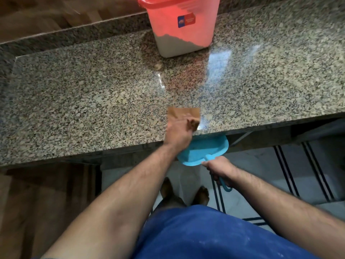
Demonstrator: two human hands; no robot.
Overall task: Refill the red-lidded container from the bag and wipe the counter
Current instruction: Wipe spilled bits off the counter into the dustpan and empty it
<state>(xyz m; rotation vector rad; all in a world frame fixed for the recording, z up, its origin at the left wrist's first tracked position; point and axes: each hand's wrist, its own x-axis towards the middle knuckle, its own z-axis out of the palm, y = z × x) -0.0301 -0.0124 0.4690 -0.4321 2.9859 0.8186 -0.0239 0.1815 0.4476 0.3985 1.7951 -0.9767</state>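
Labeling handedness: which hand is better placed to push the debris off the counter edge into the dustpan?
Left. The left hand already rests on the counter at its front edge, directly above the blue dustpan. The right hand is occupied gripping the dustpan's handle below the edge.

— Setting?
— Home kitchen: speckled granite counter (93,94) with raised back edge; wood panelling (37,15) behind it.
— Further evidence?
— Red-lidded container (179,27) of white powder at the counter's far edge; tiled floor (261,165); bare feet (202,195).
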